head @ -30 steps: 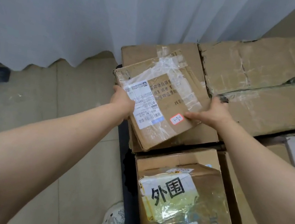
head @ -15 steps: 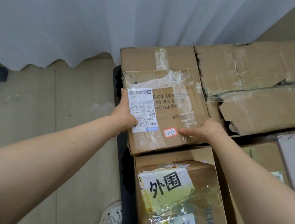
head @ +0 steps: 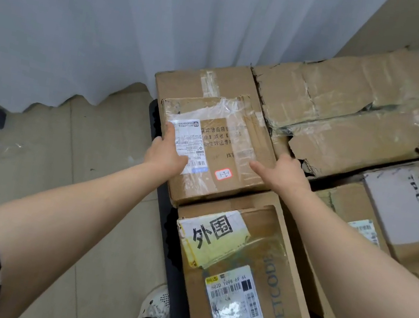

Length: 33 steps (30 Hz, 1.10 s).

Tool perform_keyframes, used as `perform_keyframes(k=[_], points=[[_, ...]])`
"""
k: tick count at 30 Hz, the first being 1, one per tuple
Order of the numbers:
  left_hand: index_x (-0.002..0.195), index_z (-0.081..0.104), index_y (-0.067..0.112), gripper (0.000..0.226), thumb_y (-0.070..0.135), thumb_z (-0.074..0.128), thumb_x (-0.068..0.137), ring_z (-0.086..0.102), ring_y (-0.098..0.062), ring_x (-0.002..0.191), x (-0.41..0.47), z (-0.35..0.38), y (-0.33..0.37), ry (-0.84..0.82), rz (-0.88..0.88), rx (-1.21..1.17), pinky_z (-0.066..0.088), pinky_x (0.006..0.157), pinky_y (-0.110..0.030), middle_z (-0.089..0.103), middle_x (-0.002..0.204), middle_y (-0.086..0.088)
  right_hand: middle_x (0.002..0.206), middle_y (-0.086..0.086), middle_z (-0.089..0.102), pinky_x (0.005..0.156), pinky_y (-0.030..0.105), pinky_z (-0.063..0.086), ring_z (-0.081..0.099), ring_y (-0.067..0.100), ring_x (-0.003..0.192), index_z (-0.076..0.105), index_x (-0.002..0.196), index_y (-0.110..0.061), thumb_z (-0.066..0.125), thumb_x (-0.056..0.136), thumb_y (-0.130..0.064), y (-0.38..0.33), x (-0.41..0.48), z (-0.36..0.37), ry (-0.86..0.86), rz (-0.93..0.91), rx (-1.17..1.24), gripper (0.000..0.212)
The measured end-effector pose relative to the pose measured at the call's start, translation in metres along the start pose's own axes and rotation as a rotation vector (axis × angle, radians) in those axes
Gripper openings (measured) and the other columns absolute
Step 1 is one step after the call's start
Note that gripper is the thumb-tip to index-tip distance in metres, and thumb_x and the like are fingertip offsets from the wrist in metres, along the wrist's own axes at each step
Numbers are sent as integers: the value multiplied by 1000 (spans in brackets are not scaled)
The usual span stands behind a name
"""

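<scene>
Parcel (head: 233, 146) of brown cardboard, wrapped in clear tape, lies flat just beyond the yellow-labelled box (head: 272, 254), its near edge touching that box's far edge. It sits on top of a larger carton (head: 202, 79). The left hand (head: 167, 154) holds the parcel's left side, thumb laid on the white shipping label (head: 190, 141), the fingers curled over the edge and out of sight. The right hand (head: 285, 172) holds the right side, thumb stretched across the top; its fingers are also hidden behind the parcel's side, so both hands are clamped on it from opposite sides. A small red-edged sticker (head: 223, 174) sits on the parcel's top, on the corner nearest the yellow-labelled box. Beyond and to the right of that box lies a torn carton (head: 351, 108) with ragged flaps. Directly to the box's right is a white TP-LINK box (head: 406, 210). Left of it is tiled floor (head: 62, 161) and a white shoe (head: 156, 303), and far beyond it hangs a pale curtain (head: 116, 16).
</scene>
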<state>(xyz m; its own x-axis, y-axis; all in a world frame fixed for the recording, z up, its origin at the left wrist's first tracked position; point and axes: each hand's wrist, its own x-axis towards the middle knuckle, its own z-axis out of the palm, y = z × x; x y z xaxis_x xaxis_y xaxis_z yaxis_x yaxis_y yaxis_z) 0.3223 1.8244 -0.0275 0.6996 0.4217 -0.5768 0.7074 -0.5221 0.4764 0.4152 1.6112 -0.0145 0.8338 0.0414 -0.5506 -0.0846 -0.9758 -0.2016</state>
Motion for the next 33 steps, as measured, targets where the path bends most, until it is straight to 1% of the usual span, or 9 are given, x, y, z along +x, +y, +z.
perform_keyframes(k=[3, 6, 8, 10, 12, 17, 21, 28, 33], points=[[153, 0, 24, 80, 26, 53, 92, 38, -34, 132, -28, -2, 27, 33, 69, 162, 42, 100, -43, 29, 152, -11, 139, 20, 43, 103, 44, 38, 43, 35, 128, 32, 142, -8, 53, 85, -63, 20, -29, -22, 83, -71, -26, 82], [147, 21, 14, 66, 29, 53, 91, 45, -33, 124, -70, 3, 60, 84, 164, 293, 39, 102, -49, 43, 140, -10, 136, 19, 46, 103, 43, 37, 45, 35, 125, 38, 137, -8, 49, 86, -63, 51, -68, -43, 166, -132, -63, 76], [143, 32, 12, 59, 32, 53, 91, 40, -31, 130, -107, 12, 84, 103, 239, 398, 29, 111, -50, 41, 143, -10, 136, 17, 47, 104, 42, 35, 44, 33, 125, 40, 136, -10, 48, 86, -64, 79, -101, -56, 225, -156, -114, 74], [144, 32, 14, 59, 37, 50, 93, 31, -29, 137, -149, 24, 109, 105, 345, 528, 17, 116, -49, 34, 149, -9, 139, 16, 46, 108, 42, 29, 39, 32, 130, 38, 137, -11, 47, 86, -65, 113, -138, -68, 273, -171, -159, 75], [145, 32, 17, 59, 42, 47, 93, 28, -28, 140, -199, 39, 132, 118, 460, 638, 12, 117, -50, 33, 151, -8, 144, 14, 41, 113, 44, 23, 33, 28, 136, 34, 140, -10, 45, 87, -66, 152, -179, -81, 308, -193, -187, 78], [146, 30, 24, 61, 45, 48, 91, 26, -24, 141, -334, 92, 179, 98, 667, 754, 12, 117, -51, 35, 150, -3, 153, 7, 30, 116, 45, 13, 25, 25, 141, 23, 148, -13, 48, 83, -69, 263, -289, -110, 334, -199, -175, 90], [151, 21, 26, 68, 46, 48, 92, 24, -25, 143, -430, 134, 207, 22, 815, 891, 11, 117, -50, 30, 153, -4, 158, 5, 18, 118, 45, 10, 14, 24, 146, 15, 152, -15, 62, 78, -64, 346, -368, -127, 288, -116, -109, 100], [151, 17, 29, 68, 42, 47, 92, 31, -26, 139, -549, 180, 260, -21, 1056, 982, 16, 116, -51, 34, 150, -4, 154, 6, 28, 116, 47, 21, 24, 27, 142, 24, 149, -18, 71, 72, -60, 448, -480, -143, 400, 68, 48, 99], [151, 18, 28, 70, 42, 49, 90, 31, -28, 138, -616, 219, 284, -63, 1176, 938, 17, 115, -51, 34, 151, -5, 149, 7, 36, 111, 42, 26, 33, 29, 136, 28, 146, -21, 71, 71, -61, 502, -554, -138, 472, 233, 149, 95]])
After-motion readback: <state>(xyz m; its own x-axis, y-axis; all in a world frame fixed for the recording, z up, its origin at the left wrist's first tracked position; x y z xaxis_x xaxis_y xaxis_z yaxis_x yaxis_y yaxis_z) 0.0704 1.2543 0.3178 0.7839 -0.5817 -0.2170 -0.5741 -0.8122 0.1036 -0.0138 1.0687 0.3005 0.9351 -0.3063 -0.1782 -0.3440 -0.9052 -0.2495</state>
